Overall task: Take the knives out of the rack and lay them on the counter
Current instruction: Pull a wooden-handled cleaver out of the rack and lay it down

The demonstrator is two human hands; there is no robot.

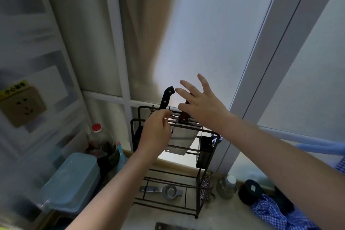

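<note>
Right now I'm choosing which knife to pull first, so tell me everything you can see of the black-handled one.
The black-handled knife stands in the top slots of the dark wire knife rack, handle up and leaning right. The handle looks like black plastic with pale rivets and a hooked end. Its blade drops behind the left hand, which is pinched at the rack's top bars beside the handle's base; contact is unclear. The right hand hovers open nearby.

Dim kitchen, backlit by frosted window (214,43), blurred, warped edges

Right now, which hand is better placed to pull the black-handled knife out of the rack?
Left. The left hand is at the rack's top rail, touching the base of the black handle. The open right hand covers the brown-handled knife instead.
</note>
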